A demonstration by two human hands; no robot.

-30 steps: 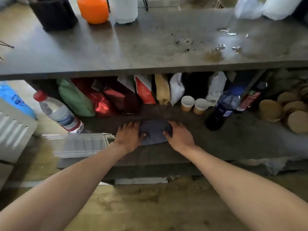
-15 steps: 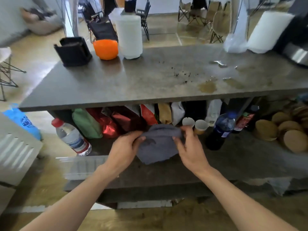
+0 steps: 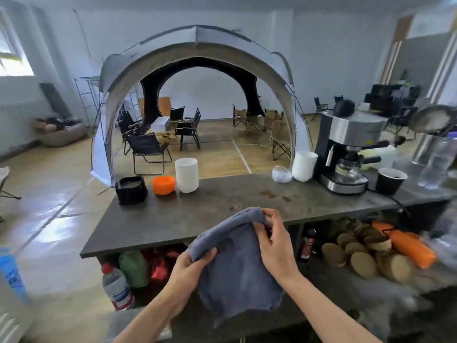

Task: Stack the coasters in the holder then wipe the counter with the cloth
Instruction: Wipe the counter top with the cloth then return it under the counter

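Observation:
A grey-blue cloth (image 3: 237, 273) hangs in front of the counter's near edge, held up by both hands. My left hand (image 3: 188, 271) grips its lower left edge. My right hand (image 3: 274, 241) pinches its upper right corner. The dark grey counter (image 3: 210, 214) lies just beyond, with brown spills (image 3: 268, 194) and crumbs (image 3: 233, 207) near its middle. A black coaster holder (image 3: 131, 190) stands at the counter's far left, with coasters showing at its top.
An orange bowl (image 3: 163, 184), a stack of white cups (image 3: 186, 175), a coffee machine (image 3: 348, 154) and a black paper cup (image 3: 390, 180) stand along the counter's back. The lower shelf holds a water bottle (image 3: 117, 288), bags and cork discs (image 3: 356, 258).
Both hands lifted the cloth from the lower shelf up to counter height. The view rose from the shelf to the counter and the room beyond.

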